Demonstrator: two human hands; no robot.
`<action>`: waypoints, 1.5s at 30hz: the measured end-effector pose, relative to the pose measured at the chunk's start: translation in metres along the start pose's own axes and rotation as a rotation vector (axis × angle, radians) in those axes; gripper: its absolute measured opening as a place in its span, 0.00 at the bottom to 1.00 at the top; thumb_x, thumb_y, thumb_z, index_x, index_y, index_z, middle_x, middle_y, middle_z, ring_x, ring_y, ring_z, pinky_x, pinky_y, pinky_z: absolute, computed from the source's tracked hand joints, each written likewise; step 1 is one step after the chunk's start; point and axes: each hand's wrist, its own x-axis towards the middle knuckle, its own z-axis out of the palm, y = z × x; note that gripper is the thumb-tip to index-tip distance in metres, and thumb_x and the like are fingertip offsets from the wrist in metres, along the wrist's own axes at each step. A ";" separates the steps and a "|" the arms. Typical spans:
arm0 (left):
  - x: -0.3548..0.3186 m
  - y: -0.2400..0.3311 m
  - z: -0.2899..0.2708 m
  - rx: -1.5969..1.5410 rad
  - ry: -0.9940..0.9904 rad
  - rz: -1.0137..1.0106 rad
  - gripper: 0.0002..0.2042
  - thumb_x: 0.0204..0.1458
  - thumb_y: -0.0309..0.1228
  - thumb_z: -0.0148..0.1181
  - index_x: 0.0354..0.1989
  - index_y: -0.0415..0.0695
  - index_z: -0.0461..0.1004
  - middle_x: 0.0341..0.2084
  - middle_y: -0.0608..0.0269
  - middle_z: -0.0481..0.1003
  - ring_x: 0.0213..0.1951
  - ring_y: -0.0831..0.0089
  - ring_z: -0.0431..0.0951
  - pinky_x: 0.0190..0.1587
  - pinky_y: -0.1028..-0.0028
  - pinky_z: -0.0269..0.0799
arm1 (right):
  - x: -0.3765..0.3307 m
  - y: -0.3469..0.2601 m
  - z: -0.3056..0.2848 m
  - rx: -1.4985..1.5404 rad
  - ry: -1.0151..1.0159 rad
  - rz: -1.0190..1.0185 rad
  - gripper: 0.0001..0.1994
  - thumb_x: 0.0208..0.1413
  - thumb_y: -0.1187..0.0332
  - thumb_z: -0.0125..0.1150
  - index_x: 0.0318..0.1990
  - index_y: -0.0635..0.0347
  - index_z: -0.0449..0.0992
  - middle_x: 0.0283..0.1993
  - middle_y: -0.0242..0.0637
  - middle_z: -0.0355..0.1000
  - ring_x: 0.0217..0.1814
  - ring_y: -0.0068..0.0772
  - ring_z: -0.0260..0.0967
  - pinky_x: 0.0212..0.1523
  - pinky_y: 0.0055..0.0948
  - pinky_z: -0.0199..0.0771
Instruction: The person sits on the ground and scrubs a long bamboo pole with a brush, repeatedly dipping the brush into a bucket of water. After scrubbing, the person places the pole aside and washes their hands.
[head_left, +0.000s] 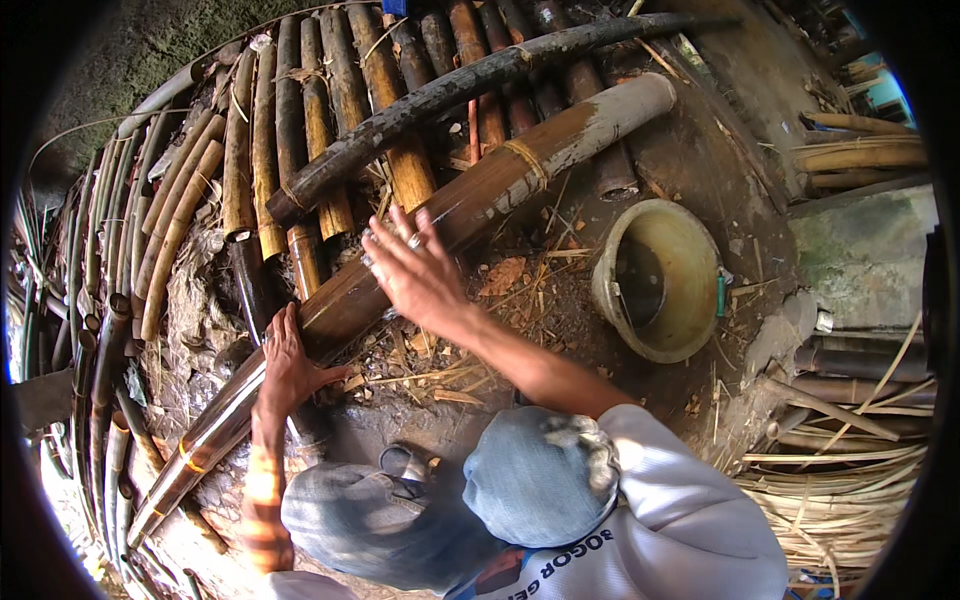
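Observation:
A long, thick brown bamboo pole (pixel 460 205) slants across the view from the lower left to the upper right. Its surface is wet and shiny, with pale yellowish bands round it and a greyish far end. My left hand (pixel 288 362) rests on the near side of the pole, thumb stretched out to the right. Further up, my right hand (pixel 415 272) lies over the pole with its fingers spread; a ring shows on one finger. Neither hand is wrapped round anything. A thinner dark curved pole (pixel 440 105) lies beyond, across a row of cut bamboo lengths (pixel 345 80).
To the right stands a worn round bucket (pixel 658 280) with dark liquid inside. More bamboo poles (pixel 180 215) lie at the left. Split bamboo strips (pixel 850 500) are heaped at lower right beside a mossy concrete block (pixel 860 250). Wood chips (pixel 460 375) litter the wet ground.

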 end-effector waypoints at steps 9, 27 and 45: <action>0.022 -0.005 0.021 0.061 0.191 0.078 0.61 0.24 0.41 0.86 0.74 0.44 0.56 0.63 0.50 0.69 0.61 0.48 0.71 0.62 0.52 0.67 | 0.051 0.243 -0.114 -0.151 0.139 0.623 0.20 0.71 0.58 0.50 0.63 0.56 0.72 0.71 0.63 0.62 0.61 0.66 0.65 0.63 0.59 0.65; -0.005 -0.016 -0.013 -0.036 -0.099 0.065 0.54 0.28 0.49 0.84 0.68 0.40 0.65 0.59 0.49 0.74 0.61 0.51 0.74 0.64 0.57 0.71 | 0.006 0.089 -0.069 -0.336 0.192 0.441 0.11 0.62 0.65 0.63 0.50 0.54 0.78 0.68 0.66 0.64 0.71 0.75 0.61 0.72 0.72 0.55; 0.040 -0.039 -0.036 -0.357 -0.536 -0.171 0.61 0.26 0.46 0.87 0.72 0.36 0.59 0.60 0.45 0.75 0.61 0.57 0.77 0.67 0.63 0.70 | -0.014 0.028 -0.017 -0.038 -0.085 0.100 0.24 0.72 0.62 0.50 0.71 0.59 0.66 0.79 0.49 0.56 0.84 0.68 0.36 0.79 0.70 0.26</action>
